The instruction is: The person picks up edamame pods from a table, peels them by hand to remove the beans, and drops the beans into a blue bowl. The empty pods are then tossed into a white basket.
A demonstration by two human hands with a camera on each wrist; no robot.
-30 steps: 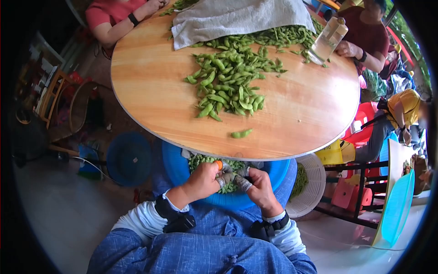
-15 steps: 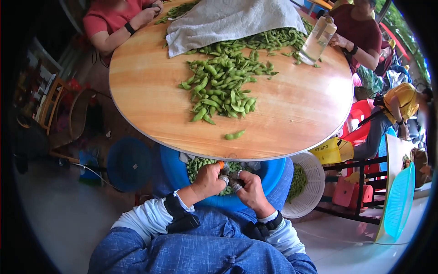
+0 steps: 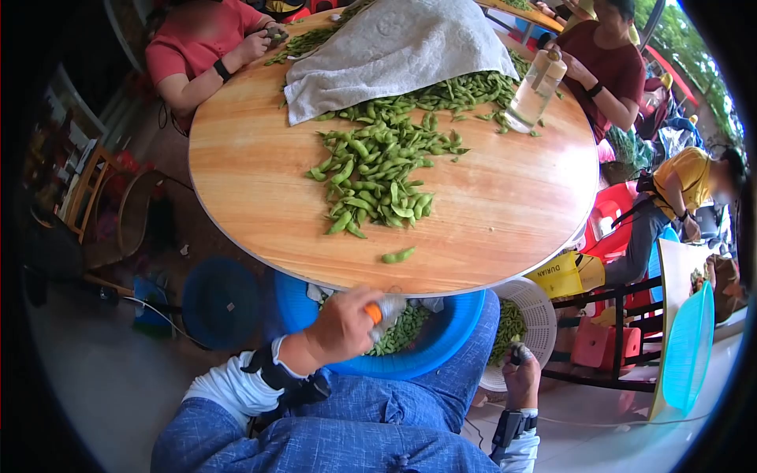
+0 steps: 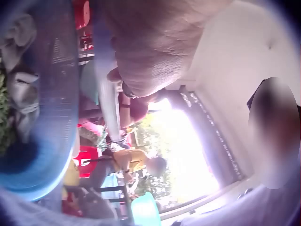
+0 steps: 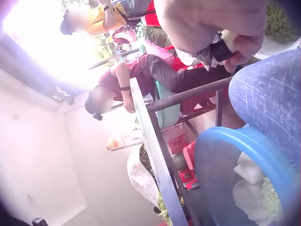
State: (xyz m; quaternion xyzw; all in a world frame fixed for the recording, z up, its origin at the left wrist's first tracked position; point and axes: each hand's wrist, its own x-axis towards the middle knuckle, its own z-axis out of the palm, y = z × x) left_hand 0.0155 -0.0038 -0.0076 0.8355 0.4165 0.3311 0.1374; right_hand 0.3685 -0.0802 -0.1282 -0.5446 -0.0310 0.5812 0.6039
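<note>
My left hand (image 3: 347,325), blurred, reaches over the blue basin (image 3: 453,347) close to the table's near edge. Its fingers stretch forward in grey wrapping, with an orange band (image 3: 373,314) round one digit. Shelled green beans (image 3: 404,331) lie in the basin beside a pale cloth. Off to the right, my right hand (image 3: 521,385) is raised at the rim of the white basket (image 3: 540,319), which holds green pods (image 3: 509,322). Dark and grey wrapping covers its bent fingertips; I cannot tell whether they hold anything. A lone edamame pod (image 3: 398,255) lies near the table edge.
On the round wooden table (image 3: 252,189) are a heap of edamame pods (image 3: 371,173), a grey towel (image 3: 402,59) and a clear bottle (image 3: 536,91). People sit at its far sides. A dark blue tub (image 3: 223,303) stands left; a stool (image 3: 607,343) stands right.
My hands, together over the basin before, have parted. The right has swung right to the white basket; the left has moved slightly toward the table edge. The head view has shifted a little.
</note>
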